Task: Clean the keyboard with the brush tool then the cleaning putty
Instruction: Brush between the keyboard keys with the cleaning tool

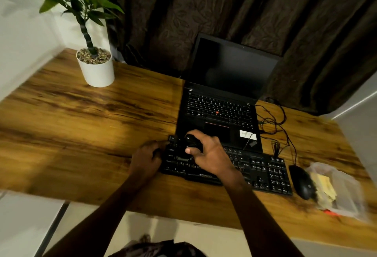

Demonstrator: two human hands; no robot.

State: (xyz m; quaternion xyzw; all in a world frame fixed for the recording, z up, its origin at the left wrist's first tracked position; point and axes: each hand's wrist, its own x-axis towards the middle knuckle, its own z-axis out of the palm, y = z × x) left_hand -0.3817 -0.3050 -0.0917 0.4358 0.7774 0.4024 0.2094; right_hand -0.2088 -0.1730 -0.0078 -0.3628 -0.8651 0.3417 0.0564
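Observation:
A black external keyboard (263, 170) lies on the wooden desk (81, 126) in front of an open black laptop (220, 114). My right hand (210, 154) is over the keyboard's left half, its fingers curled round a small dark brush tool (192, 142) held down on the keys. My left hand (145, 159) grips the keyboard's left end and holds it. A clear plastic bag (336, 189) with a yellowish lump inside, possibly the putty, lies at the far right of the desk.
A black mouse (302, 181) sits right of the keyboard, with tangled cables (273, 126) behind it. A potted plant in a white pot (95, 69) stands at the back left. Dark curtains hang behind the desk. The picture is blurred by motion.

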